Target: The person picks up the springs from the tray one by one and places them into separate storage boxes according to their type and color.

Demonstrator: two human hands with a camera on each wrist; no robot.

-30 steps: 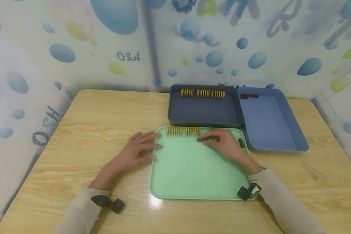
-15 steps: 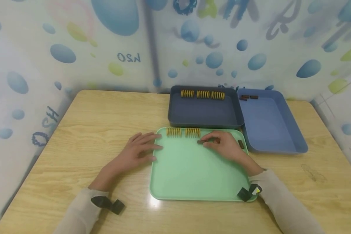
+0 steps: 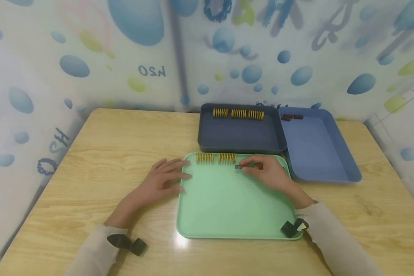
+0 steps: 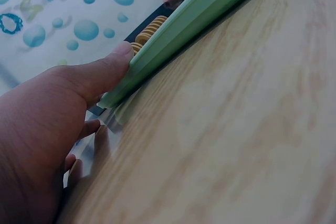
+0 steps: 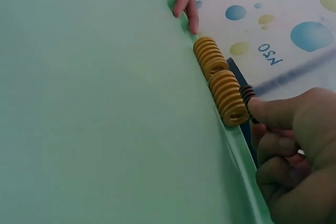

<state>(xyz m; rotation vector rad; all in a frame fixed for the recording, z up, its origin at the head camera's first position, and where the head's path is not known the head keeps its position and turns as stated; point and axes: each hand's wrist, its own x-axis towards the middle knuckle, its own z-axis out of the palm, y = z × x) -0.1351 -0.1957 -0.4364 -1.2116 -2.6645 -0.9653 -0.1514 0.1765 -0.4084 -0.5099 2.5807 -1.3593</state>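
Note:
My right hand [image 3: 267, 172] pinches a small dark brown coil spring [image 3: 239, 166] between thumb and fingers, over the back part of the green tray [image 3: 224, 211]. Two larger yellow coil springs, a left one [image 3: 204, 158] and a right one [image 3: 226, 158], lie along the tray's back edge, just left of the held spring. In the right wrist view the brown spring [image 5: 247, 93] shows beside the nearer yellow spring [image 5: 228, 98]. My left hand [image 3: 160, 182] has its fingers spread at the tray's left rim. Another dark spring at the tray's right end is almost wholly hidden by my right hand.
Behind the green tray stands a navy tray [image 3: 241, 140] with three yellow springs [image 3: 239, 114] along its back wall. To its right, a blue tray [image 3: 319, 157] holds several dark brown springs [image 3: 288, 117] in its back left corner. A patterned wall [image 3: 131, 50] closes off the table's back.
My right hand has shifted slightly right with the brown spring, now covering most of the dark spring at the tray's right end. My left hand stays at the tray's left rim.

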